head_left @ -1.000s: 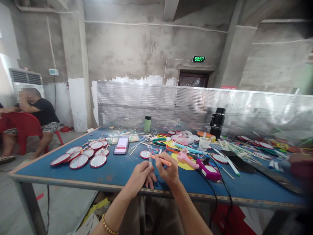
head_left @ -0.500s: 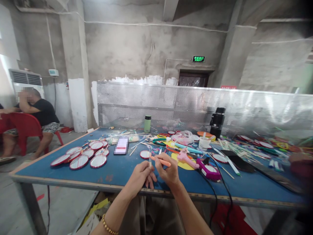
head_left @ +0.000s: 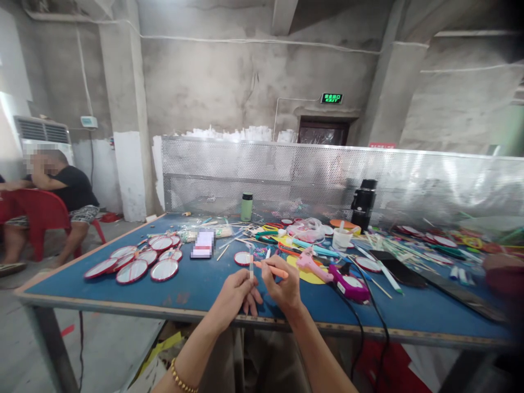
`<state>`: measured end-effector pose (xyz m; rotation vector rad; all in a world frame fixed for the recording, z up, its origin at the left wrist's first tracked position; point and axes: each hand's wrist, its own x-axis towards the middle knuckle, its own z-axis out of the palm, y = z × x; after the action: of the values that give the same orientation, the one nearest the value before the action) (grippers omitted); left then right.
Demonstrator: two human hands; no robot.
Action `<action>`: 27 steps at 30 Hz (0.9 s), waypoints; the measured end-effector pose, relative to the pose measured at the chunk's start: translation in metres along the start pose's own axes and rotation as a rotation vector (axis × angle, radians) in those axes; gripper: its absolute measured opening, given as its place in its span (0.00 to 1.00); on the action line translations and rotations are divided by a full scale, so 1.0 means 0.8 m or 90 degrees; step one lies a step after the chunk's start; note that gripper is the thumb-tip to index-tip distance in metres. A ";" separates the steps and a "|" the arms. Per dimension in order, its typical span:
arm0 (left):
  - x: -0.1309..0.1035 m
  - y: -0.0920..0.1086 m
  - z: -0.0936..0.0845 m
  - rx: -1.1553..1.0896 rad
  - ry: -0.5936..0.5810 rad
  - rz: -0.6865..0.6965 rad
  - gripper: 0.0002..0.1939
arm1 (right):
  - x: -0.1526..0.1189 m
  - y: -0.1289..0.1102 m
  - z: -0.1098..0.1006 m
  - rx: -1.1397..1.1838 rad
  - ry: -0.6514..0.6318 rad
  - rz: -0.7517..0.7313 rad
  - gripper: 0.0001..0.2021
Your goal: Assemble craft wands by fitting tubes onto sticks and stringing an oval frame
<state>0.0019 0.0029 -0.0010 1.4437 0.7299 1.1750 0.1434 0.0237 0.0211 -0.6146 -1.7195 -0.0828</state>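
Note:
My left hand [head_left: 238,292] is closed on a thin pale strip [head_left: 251,266] that stands upright between thumb and fingers near the table's front edge. An orange marker pen [head_left: 275,270] is gripped in my right hand [head_left: 282,286] like a writing tool, its tip pointing left towards the strip. Whether tip and strip touch, I cannot tell. Just behind the strip lies a round white disc with a red rim [head_left: 242,258]. A yellow piece [head_left: 313,277] and a pink glue gun [head_left: 313,266] lie to the right of my right hand.
Several red-rimmed discs [head_left: 164,269] lie at the left, near a phone [head_left: 203,244]. A purple box [head_left: 349,285] with black cables, a white cup [head_left: 341,239], a black flask [head_left: 364,204] and a green bottle [head_left: 246,207] stand on the blue table [head_left: 180,297]. A person [head_left: 67,183] sits far left.
My right hand and the orange marker pen have shifted slightly to the right. My left hand keeps the strip in nearly the same place.

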 end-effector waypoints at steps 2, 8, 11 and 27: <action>0.000 0.000 0.000 0.000 0.001 0.001 0.12 | 0.000 0.000 0.000 -0.002 -0.001 -0.001 0.07; 0.001 -0.002 -0.001 -0.004 0.001 0.003 0.12 | 0.000 0.000 0.001 -0.010 0.007 0.001 0.07; 0.002 -0.003 0.000 -0.006 0.004 0.000 0.12 | 0.001 0.001 0.001 -0.014 0.005 0.003 0.08; 0.001 0.001 0.001 -0.006 0.011 -0.006 0.14 | 0.006 0.000 0.004 -0.031 0.025 0.007 0.08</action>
<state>0.0030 0.0028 -0.0004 1.4225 0.7415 1.1845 0.1401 0.0264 0.0246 -0.6539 -1.6799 -0.1292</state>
